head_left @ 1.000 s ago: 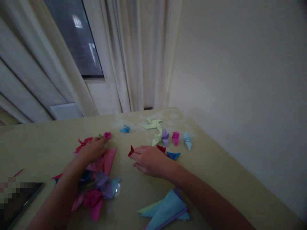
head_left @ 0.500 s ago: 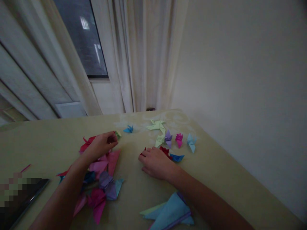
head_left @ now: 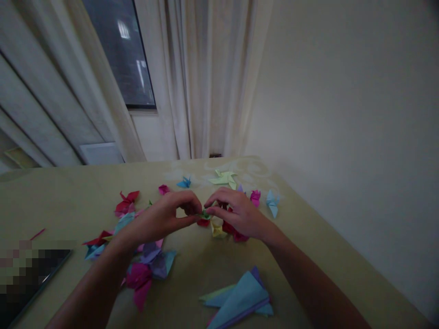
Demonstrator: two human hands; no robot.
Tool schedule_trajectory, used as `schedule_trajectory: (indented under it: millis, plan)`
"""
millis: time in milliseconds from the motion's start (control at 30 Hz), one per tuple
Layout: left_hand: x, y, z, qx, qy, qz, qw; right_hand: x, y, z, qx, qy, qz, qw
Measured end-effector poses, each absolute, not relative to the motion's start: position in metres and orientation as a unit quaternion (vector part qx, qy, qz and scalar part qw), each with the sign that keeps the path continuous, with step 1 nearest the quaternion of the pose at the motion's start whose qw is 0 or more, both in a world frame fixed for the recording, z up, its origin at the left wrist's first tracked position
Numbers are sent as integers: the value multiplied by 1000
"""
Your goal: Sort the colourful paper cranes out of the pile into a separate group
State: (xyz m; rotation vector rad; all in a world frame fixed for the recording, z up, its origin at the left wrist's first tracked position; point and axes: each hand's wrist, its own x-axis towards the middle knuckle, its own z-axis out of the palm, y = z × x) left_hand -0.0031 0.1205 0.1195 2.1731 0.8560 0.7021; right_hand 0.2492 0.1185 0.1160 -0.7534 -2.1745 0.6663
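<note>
Between the fingertips of my two hands is a small green origami piece, mostly covered by the fingers. My left hand pinches it from the left, thumb and forefinger closed. From the right, the thumb and fingers of my right hand close on it too. Just below lie a red folded piece and a yellow origami piece. Dark red and magenta folded paper shows partly under my right hand. Left of my left hand rests a red origami crane.
Several origami pieces, among them a purple one and a magenta one, lie around my left forearm. Long light-blue folded paper lies in front. A pale green pinwheel-like fold and a blue crane sit farther back. A phone-like device lies left.
My left hand has moved right with the green piece and met my right hand, which has risen slightly. A yellow piece and magenta paper now show below my right hand.
</note>
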Motion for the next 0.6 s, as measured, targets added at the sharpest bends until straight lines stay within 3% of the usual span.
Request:
schedule_trajectory:
  millis: [167,267,400,467,600]
  plan:
    - [-6,122,123,830,349,279,333,253,114,123,-313,-838,255,367]
    - [-29,137,109,844,428,227,232,247,112,117,-345,-837,245,347]
    - [-67,160,75,798,599,6,75,227,106,93,-334,-888,222,224]
    - [-76,167,60,768,634,-59,70,215,101,79,-314,-916,192,158]
    - [-73,172,45,765,634,-64,94,201,98,60,-332,-938,84,53]
